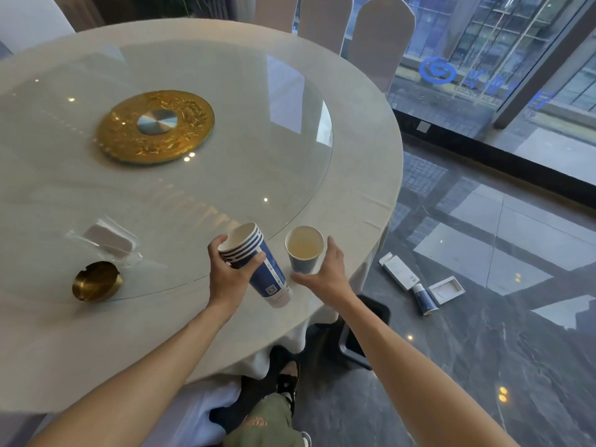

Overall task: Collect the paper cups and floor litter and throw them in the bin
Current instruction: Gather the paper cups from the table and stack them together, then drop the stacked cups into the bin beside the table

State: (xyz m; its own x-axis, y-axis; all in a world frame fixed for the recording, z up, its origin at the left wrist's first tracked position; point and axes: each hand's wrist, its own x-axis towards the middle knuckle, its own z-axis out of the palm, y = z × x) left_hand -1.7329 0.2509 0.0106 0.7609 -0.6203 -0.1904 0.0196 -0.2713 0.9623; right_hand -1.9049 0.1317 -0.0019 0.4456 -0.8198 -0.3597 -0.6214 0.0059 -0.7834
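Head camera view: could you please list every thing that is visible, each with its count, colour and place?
stack of paper cups: one nested stack, blue and white, tilted, held over the table's near edge
single paper cup: one, blue, upright on the table, some yellowish liquid inside
round table: one, pale cloth, with a glass turntable
gold disc: one, gold, at the turntable centre
ashtray: one, gold, near left on the table
wrapped tissue pack: one, white in clear wrap, behind the ashtray
floor litter: white boxes and a blue-and-white tube, on the dark floor right of the table
chairs: several, pale covers, far side
left hand: grips the stack
right hand: open, beside the single cup
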